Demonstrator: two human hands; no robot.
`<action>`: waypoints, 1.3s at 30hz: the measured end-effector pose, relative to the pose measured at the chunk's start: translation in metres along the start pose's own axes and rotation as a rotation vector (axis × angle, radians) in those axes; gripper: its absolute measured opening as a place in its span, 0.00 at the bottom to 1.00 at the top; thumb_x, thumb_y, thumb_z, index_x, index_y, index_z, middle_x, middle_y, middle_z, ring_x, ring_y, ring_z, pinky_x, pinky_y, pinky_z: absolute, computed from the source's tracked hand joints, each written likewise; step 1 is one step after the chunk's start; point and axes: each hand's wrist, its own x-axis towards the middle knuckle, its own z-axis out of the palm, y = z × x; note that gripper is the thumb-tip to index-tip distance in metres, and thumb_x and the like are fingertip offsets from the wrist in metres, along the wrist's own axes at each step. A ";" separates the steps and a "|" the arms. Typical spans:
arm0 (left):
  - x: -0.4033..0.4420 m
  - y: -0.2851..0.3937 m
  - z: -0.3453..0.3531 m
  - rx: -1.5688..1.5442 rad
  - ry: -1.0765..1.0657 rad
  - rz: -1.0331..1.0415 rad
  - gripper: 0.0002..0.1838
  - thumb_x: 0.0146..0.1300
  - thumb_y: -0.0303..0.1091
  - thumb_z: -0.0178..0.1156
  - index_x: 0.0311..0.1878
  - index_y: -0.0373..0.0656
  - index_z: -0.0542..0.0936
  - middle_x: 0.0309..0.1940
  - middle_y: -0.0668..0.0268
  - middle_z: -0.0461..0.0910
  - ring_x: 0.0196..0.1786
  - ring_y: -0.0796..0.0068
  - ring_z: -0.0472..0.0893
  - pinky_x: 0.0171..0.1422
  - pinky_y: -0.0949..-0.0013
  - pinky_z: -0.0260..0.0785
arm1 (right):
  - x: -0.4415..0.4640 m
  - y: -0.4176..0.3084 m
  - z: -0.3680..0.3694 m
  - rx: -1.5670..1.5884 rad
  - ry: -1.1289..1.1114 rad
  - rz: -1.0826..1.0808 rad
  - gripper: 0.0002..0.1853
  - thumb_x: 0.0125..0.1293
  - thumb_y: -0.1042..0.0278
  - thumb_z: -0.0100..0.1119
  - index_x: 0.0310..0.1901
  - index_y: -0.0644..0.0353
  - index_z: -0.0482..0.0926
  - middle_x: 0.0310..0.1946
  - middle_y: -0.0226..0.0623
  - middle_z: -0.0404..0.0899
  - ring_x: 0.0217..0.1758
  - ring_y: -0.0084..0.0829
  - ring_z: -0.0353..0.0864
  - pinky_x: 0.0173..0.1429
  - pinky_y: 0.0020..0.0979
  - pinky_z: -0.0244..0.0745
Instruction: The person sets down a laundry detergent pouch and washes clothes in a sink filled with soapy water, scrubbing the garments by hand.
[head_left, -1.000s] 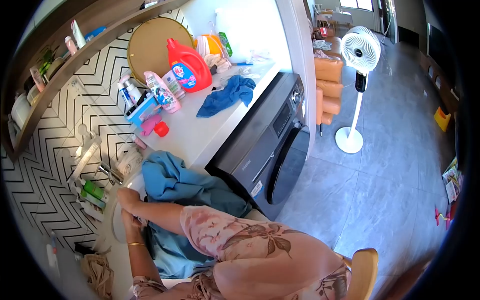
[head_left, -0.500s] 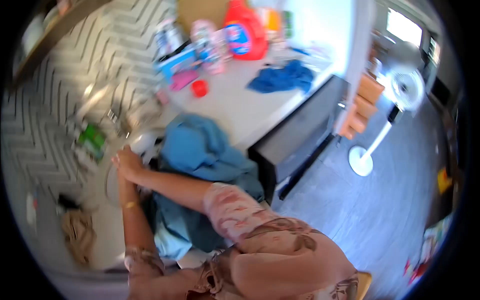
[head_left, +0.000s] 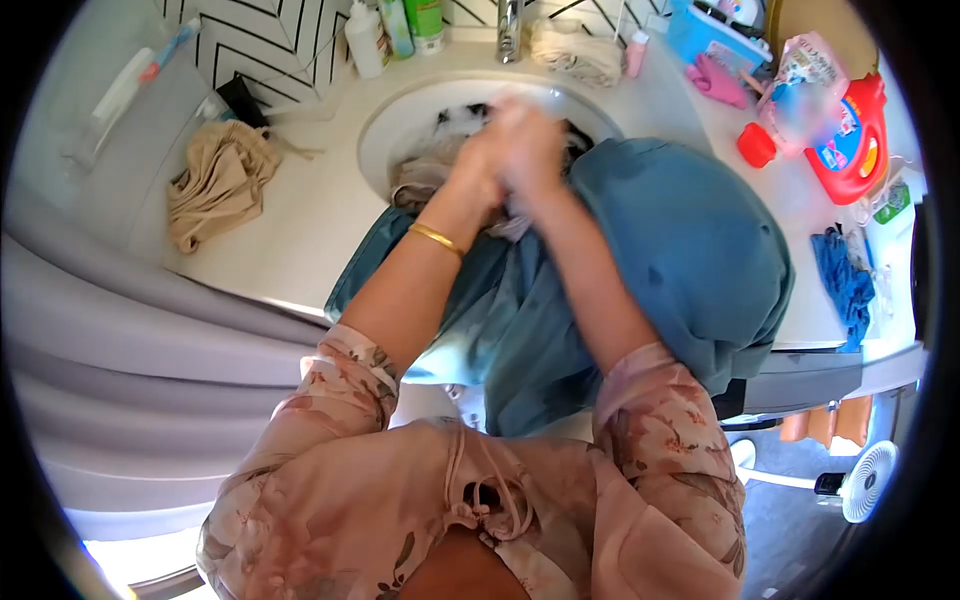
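Over the white sink (head_left: 372,150), my left hand (head_left: 478,168) and my right hand (head_left: 532,142) press together, fingers curled and blurred by motion. Whatever may be between them is hidden. Wet dark and greyish clothes (head_left: 420,178) with some suds lie in the basin below. A large teal garment (head_left: 680,240) drapes over the sink's front edge and the counter, under both forearms, its bulk bunched on the right. A gold bangle (head_left: 437,238) circles my left wrist.
Behind the sink stand a tap (head_left: 509,32), bottles (head_left: 366,42) and a cream cloth (head_left: 575,55). Beige fabric (head_left: 222,182) lies left. To the right are a blue basket (head_left: 708,42), red cap (head_left: 756,146), red detergent jug (head_left: 868,135) and blue cloth (head_left: 845,282). A fan (head_left: 868,482) stands beyond.
The head view has swung left and down, bringing the sink to the centre. My hands stay together over the basin. The teal garment remains draped at the sink's front.
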 end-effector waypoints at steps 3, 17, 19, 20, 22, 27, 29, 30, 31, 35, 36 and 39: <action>0.004 -0.020 0.007 0.180 -0.115 0.245 0.18 0.59 0.45 0.50 0.45 0.42 0.74 0.38 0.65 0.74 0.42 0.74 0.72 0.45 0.71 0.64 | 0.022 0.006 -0.030 0.173 -0.006 0.572 0.19 0.61 0.56 0.46 0.25 0.64 0.77 0.20 0.50 0.76 0.27 0.49 0.76 0.34 0.43 0.68; -0.006 -0.018 0.001 -0.086 -0.136 0.322 0.14 0.62 0.45 0.44 0.42 0.46 0.73 0.36 0.64 0.75 0.37 0.71 0.74 0.45 0.66 0.68 | -0.004 -0.023 -0.033 0.210 -0.030 0.119 0.15 0.55 0.55 0.51 0.26 0.61 0.73 0.20 0.48 0.74 0.26 0.43 0.75 0.34 0.41 0.69; 0.015 -0.032 -0.047 -0.219 -0.373 0.424 0.12 0.63 0.42 0.44 0.42 0.48 0.72 0.33 0.66 0.74 0.34 0.72 0.73 0.42 0.64 0.68 | -0.009 -0.071 -0.050 -0.056 -0.282 -0.172 0.14 0.53 0.56 0.52 0.25 0.60 0.75 0.16 0.47 0.72 0.22 0.43 0.74 0.32 0.43 0.70; 0.026 -0.029 -0.047 -0.263 -0.465 0.317 0.12 0.63 0.42 0.44 0.40 0.47 0.72 0.33 0.65 0.74 0.36 0.71 0.73 0.44 0.64 0.68 | -0.011 -0.082 -0.052 -0.186 -0.408 -0.314 0.14 0.52 0.56 0.52 0.24 0.59 0.77 0.15 0.47 0.71 0.20 0.43 0.73 0.31 0.44 0.71; 0.047 -0.023 -0.047 -0.330 -0.622 0.085 0.12 0.63 0.41 0.46 0.36 0.44 0.73 0.34 0.64 0.75 0.40 0.71 0.73 0.49 0.64 0.67 | 0.002 -0.030 -0.027 -0.008 -0.078 0.066 0.13 0.56 0.57 0.49 0.25 0.58 0.74 0.18 0.47 0.73 0.26 0.46 0.75 0.33 0.44 0.70; 0.023 -0.023 -0.018 -0.206 -0.288 0.150 0.15 0.63 0.46 0.45 0.39 0.43 0.71 0.35 0.64 0.73 0.39 0.70 0.72 0.47 0.66 0.67 | -0.004 0.019 0.001 0.425 0.147 0.361 0.13 0.59 0.60 0.50 0.30 0.63 0.72 0.23 0.48 0.74 0.30 0.43 0.75 0.37 0.40 0.67; 0.038 -0.045 -0.032 -0.766 -1.068 0.420 0.16 0.63 0.47 0.43 0.38 0.44 0.70 0.33 0.65 0.70 0.38 0.71 0.70 0.46 0.66 0.65 | -0.007 -0.024 -0.016 0.207 0.060 0.242 0.14 0.60 0.59 0.48 0.30 0.64 0.72 0.22 0.47 0.73 0.30 0.42 0.75 0.36 0.39 0.67; 0.023 -0.033 -0.036 -0.668 -0.829 0.246 0.16 0.64 0.47 0.42 0.37 0.44 0.70 0.31 0.65 0.70 0.37 0.71 0.70 0.47 0.65 0.64 | -0.004 -0.021 -0.013 0.210 0.074 0.242 0.15 0.60 0.59 0.48 0.29 0.64 0.72 0.21 0.47 0.73 0.29 0.43 0.74 0.35 0.40 0.67; 0.006 -0.021 -0.040 -0.589 -0.607 0.052 0.16 0.64 0.46 0.41 0.37 0.44 0.70 0.30 0.66 0.69 0.36 0.71 0.70 0.47 0.63 0.63 | 0.000 -0.016 -0.010 0.216 0.090 0.246 0.15 0.60 0.58 0.47 0.28 0.64 0.73 0.21 0.48 0.73 0.29 0.44 0.74 0.34 0.40 0.67; 0.015 -0.007 -0.008 -0.105 -0.331 0.121 0.19 0.66 0.45 0.38 0.48 0.42 0.70 0.43 0.62 0.73 0.48 0.68 0.72 0.54 0.62 0.65 | 0.025 0.006 -0.028 0.165 0.130 0.450 0.21 0.61 0.53 0.45 0.27 0.68 0.73 0.22 0.50 0.75 0.28 0.48 0.75 0.33 0.42 0.68; 0.015 -0.002 -0.007 -0.148 -0.296 0.110 0.20 0.66 0.46 0.37 0.49 0.41 0.68 0.46 0.61 0.72 0.49 0.66 0.72 0.55 0.60 0.64 | 0.030 0.017 -0.030 0.407 0.007 0.616 0.24 0.60 0.49 0.47 0.37 0.68 0.73 0.31 0.50 0.76 0.35 0.43 0.76 0.41 0.39 0.68; 0.008 0.012 -0.010 -0.293 -0.193 0.084 0.28 0.66 0.52 0.32 0.56 0.38 0.64 0.54 0.55 0.68 0.55 0.60 0.69 0.60 0.58 0.61 | 0.027 0.020 -0.037 1.063 -0.256 0.723 0.31 0.57 0.47 0.52 0.52 0.68 0.65 0.47 0.48 0.71 0.50 0.34 0.70 0.53 0.32 0.62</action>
